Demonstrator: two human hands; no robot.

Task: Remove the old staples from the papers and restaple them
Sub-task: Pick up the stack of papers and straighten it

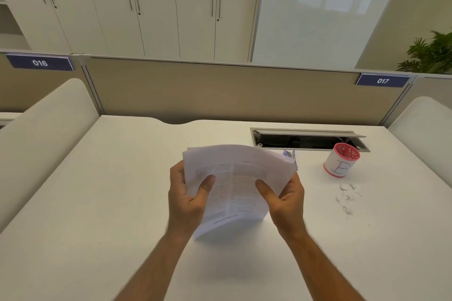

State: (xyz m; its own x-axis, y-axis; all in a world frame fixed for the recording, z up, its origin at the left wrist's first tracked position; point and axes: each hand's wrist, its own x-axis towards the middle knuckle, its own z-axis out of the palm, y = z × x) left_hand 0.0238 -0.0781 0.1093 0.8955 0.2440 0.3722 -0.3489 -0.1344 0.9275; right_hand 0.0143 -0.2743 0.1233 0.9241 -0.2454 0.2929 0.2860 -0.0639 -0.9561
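Observation:
A thick stack of printed papers (pixel 234 178) is held upright above the white desk (pixel 97 203), bowed slightly toward me. My left hand (pixel 188 193) grips its left edge with the thumb on the front page. On the other side, my right hand (pixel 283 194) grips the right edge, thumb also on the front. Behind the stack's upper right corner a small bluish metal tool (pixel 289 155) peeks out, mostly hidden. Several pulled staples (pixel 346 200) lie scattered on the desk to the right.
A red and white cup (pixel 341 162) marked with a letter B stands at the right, near an open cable tray (pixel 305 140) set in the desk. A beige partition (pixel 220 90) closes the back. White dividers flank both sides.

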